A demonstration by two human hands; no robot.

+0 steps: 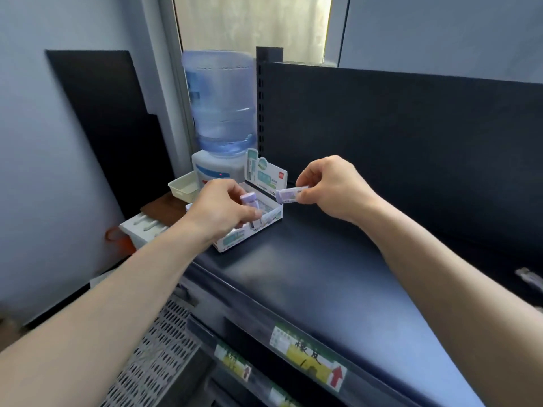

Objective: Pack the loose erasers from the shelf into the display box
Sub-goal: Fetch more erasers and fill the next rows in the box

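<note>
While hovering over the display box [235, 240], sitting at 11 o'clock on the shelf [323, 259], clamping a lilac eraser [249, 199] end-down in the curled left hand [223, 210], likely angling it to slot beside those already lying inside. Pinching a second eraser [289, 194] lengthwise in the right hand [329, 186], waiting just off the box's 3 o'clock wall (probably next in line). Leaving a blurred item [529, 279], possibly another loose eraser, at the shelf's far 3 o'clock edge.
</note>
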